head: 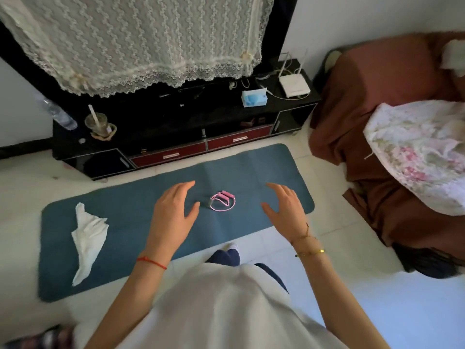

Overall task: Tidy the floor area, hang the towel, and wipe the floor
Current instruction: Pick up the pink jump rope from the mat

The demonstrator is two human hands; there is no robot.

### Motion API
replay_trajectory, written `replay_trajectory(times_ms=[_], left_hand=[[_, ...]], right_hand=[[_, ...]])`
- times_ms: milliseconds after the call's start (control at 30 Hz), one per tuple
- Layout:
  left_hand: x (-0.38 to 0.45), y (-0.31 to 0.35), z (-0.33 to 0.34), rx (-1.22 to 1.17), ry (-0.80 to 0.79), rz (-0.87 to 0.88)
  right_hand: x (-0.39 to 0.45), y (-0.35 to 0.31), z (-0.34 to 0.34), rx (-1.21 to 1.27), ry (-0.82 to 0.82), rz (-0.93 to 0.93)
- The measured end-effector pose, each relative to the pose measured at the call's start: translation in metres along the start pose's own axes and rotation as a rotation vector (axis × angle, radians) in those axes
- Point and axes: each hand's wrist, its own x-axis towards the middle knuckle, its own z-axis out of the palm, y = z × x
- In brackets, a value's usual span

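Both bare forearms reach forward and down, palms facing inward toward each other. The left hand (173, 212) is spread loosely, fingers slightly bent, thumb apart, its grip holding nothing. The right hand (285, 206) mirrors it well apart, fingers relaxed and lightly curved, its grip also empty.

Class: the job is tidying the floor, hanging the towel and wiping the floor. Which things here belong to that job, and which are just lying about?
Belongs to the job:
white towel on the mat
pink resistance band on the mat
blue mat
left hand and right hand, both empty

Just lying about:
tissue box
router
cup with straw
water bottle
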Motion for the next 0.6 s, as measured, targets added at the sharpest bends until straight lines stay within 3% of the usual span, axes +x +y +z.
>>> replay_trajectory(times_ms=[333,600], left_hand=[[0.065,-0.028,0.044,0.025,0.063,-0.160],[0.119,-0.099,0.156,0.033,0.019,-0.268]], right_hand=[[0.104,0.019,0.032,-0.080,-0.151,-0.134],[0.207,0.078,0.137,-0.101,-0.296,-0.169]])
